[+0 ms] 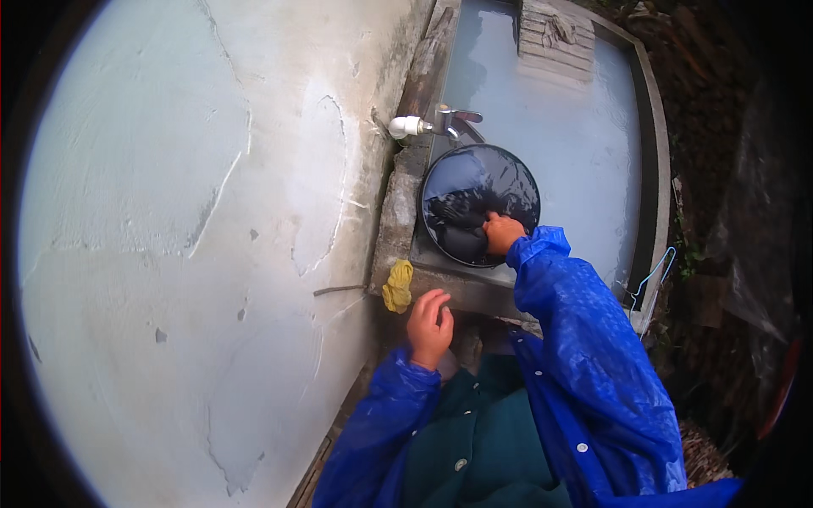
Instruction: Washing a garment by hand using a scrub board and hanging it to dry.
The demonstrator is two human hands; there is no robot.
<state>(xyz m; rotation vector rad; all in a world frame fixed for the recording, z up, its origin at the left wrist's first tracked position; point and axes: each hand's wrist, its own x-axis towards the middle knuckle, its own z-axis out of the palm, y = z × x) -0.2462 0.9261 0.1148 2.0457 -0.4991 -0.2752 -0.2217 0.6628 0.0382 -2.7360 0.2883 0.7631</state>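
Observation:
A round black basin [535, 190] holds water and dark wet cloth [460, 213]. My right hand [503, 233] reaches over its near right rim and is curled on the cloth, with the fingertips hidden in the folds. My left hand [429, 330] is raised in front of the concrete ledge [457, 293], fingers loosely bent and apart, with nothing in it. Just left of its fingertips, a crumpled yellow cloth [397, 287] lies on the ledge's corner.
Beyond the basin, a metal tap [452, 119] on a white pipe elbow [405, 127] juts from the plastered wall [273, 190]. Cloudy water [571, 159] fills the concrete tank, where a ridged slab [556, 41] slopes in. A blue wire hanger [654, 273] hangs at the right rim [660, 159].

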